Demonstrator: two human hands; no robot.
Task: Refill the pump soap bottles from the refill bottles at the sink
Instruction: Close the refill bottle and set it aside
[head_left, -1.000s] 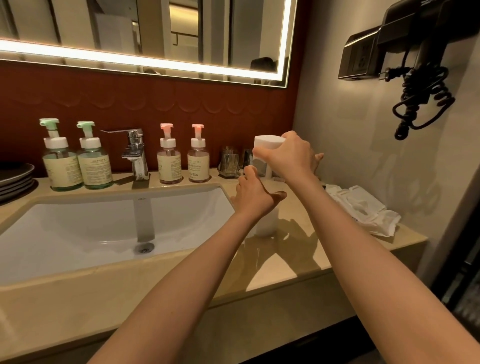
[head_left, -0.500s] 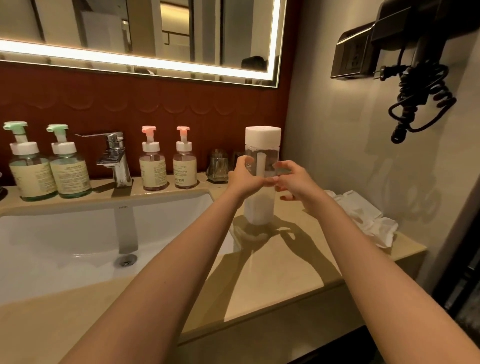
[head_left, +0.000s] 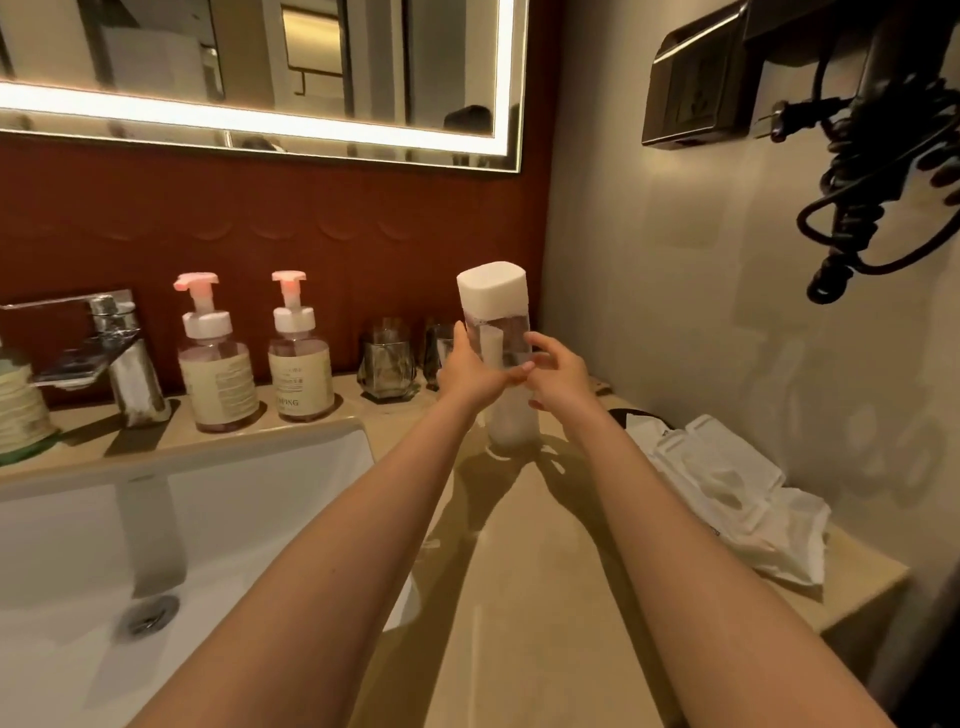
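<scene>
A tall clear refill bottle with a white square cap stands upright on the beige counter right of the sink. My left hand grips its middle from the left. From the right, my right hand touches the same bottle with curled fingers. Two pump soap bottles with pink heads, one and the other, stand behind the basin against the red wall. At the left edge, part of a green pump bottle shows.
A white basin with a chrome tap fills the left. Two glass tumblers stand behind the refill bottle. White packets lie at the counter's right end. A hair dryer with a coiled cord hangs on the right wall.
My right hand came off the bottle's cap and dropped to its middle. The cap now shows uncovered. The view has swung right, so the green bottles slid out at the left.
</scene>
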